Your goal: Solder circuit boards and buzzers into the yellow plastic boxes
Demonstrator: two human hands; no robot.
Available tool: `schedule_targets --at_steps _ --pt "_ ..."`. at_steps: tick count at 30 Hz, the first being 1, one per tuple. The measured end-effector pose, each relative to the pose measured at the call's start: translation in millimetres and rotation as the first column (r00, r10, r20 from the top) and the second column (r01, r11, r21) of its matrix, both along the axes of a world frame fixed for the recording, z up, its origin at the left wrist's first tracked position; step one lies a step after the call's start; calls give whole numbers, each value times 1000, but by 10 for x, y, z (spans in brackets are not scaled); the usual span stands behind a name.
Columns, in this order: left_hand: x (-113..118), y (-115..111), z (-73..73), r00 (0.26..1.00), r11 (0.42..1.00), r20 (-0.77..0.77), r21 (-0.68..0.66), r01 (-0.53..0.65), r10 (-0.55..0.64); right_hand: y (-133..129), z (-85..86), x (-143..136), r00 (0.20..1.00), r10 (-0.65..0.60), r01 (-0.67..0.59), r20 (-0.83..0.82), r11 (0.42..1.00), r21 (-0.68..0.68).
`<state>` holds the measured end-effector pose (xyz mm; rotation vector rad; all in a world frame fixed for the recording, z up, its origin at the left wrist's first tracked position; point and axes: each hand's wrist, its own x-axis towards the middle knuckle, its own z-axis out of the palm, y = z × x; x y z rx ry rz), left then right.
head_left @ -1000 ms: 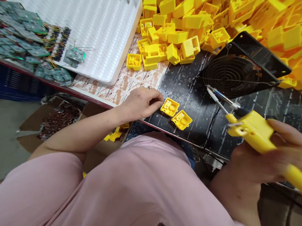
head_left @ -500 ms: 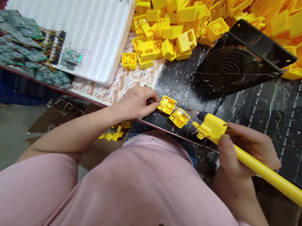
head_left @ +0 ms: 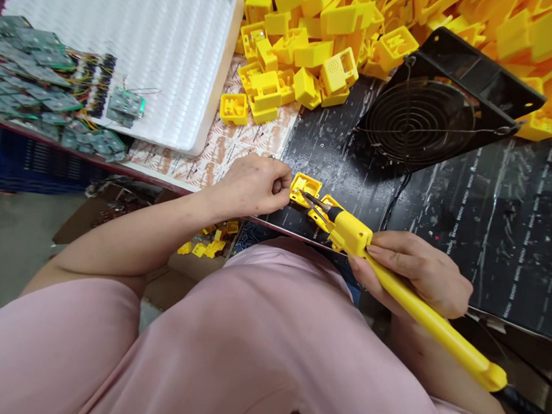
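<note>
My right hand (head_left: 414,271) is wrapped round a yellow soldering tool (head_left: 404,295) with a black collar and metal tips. Those tips reach over a small open yellow housing (head_left: 305,189) at the table's front edge. A second yellow housing part (head_left: 319,218) lies beside it, partly covered by the tool's head. At the left side of the first housing is my left hand (head_left: 263,185), its thumb and forefinger pinched together at the housing's edge. Whether these fingers grip the housing or something small is hidden.
A black fan (head_left: 412,121) stands behind the tool. Many yellow housings (head_left: 314,53) are heaped at the back. A white ribbed foam tray (head_left: 172,62) and green circuit boards (head_left: 39,74) with wires occupy the left.
My right hand has moved left with the tool, bringing its metal tips over the first housing. My left hand has stayed nearly in place.
</note>
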<state>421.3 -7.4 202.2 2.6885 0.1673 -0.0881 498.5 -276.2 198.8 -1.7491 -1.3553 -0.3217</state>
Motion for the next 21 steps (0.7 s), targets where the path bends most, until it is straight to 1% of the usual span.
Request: schedule_targets --at_steps 2,5,9,11,14,16,19,21 --pt "-3 2 5 1000 1000 -1 3 -6 6 27 39 6 999 29 -29 23 1000 -2" --pt "-5 8 0 1000 1000 -3 5 -11 11 49 83 12 998 46 -44 42 997 -59" --pt "4 17 -21 1000 1000 9 15 13 -13 44 80 4 999 38 -35 21 993 -116" --pt "15 19 -23 1000 999 10 23 26 -26 39 66 2 998 49 -46 26 993 -107" --pt "34 19 -5 999 999 -6 20 48 -48 31 76 14 994 103 -102 19 993 -61" --pt "46 21 14 998 998 -24 16 61 -60 20 111 31 992 127 -126 8 989 -80" --pt "56 27 36 997 997 -40 22 69 -68 7 170 57 994 111 -109 5 984 -143" --pt "57 32 40 996 997 -43 21 74 -74 14 188 70 994 110 -106 21 985 -133"
